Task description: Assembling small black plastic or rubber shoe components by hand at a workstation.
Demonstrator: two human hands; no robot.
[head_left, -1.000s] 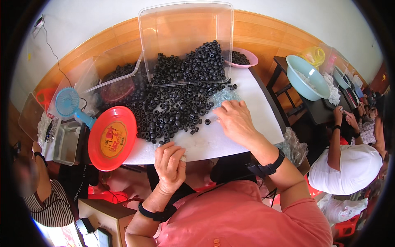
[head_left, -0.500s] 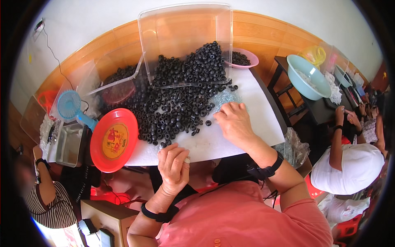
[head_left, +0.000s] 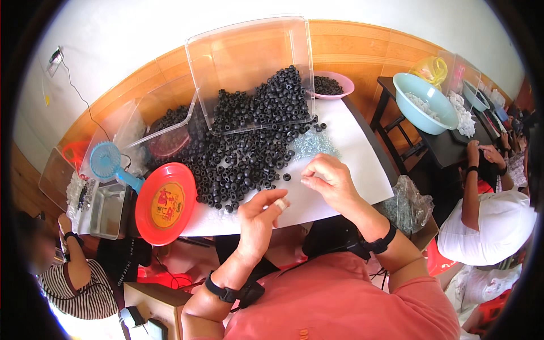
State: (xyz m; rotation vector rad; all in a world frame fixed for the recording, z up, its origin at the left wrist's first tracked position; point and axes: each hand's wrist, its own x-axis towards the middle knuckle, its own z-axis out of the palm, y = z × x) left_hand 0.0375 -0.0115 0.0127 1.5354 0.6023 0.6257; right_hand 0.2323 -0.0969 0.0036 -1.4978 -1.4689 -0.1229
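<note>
My left hand (head_left: 258,224) is above the table's near edge, its fingers curled and brought close to the thumb. A whitish wrap shows at one fingertip. Whatever it may hold is too small or hidden to make out. To its right, my right hand (head_left: 331,180) pinches thumb and forefinger together, facing the left hand across a small gap. Any item in that pinch is not visible. Just beyond lie small clear bluish beads (head_left: 315,144) in a loose patch. A wide heap of black ring-shaped pieces (head_left: 241,161) spreads to the left, with one black piece (head_left: 287,177) lying apart.
A tilted clear plastic bin (head_left: 249,39) stands behind the heap. A red plate (head_left: 148,195), a blue fan (head_left: 107,161) and a metal tray (head_left: 107,209) are at left. Behind right sits a pink bowl (head_left: 347,85). Other people work on both sides, near a light-blue basin (head_left: 413,116).
My right hand has drawn back from the clear beads toward me, and its fingers are now pinched. My left hand has moved right, away from the black heap's near edge, toward the right hand.
</note>
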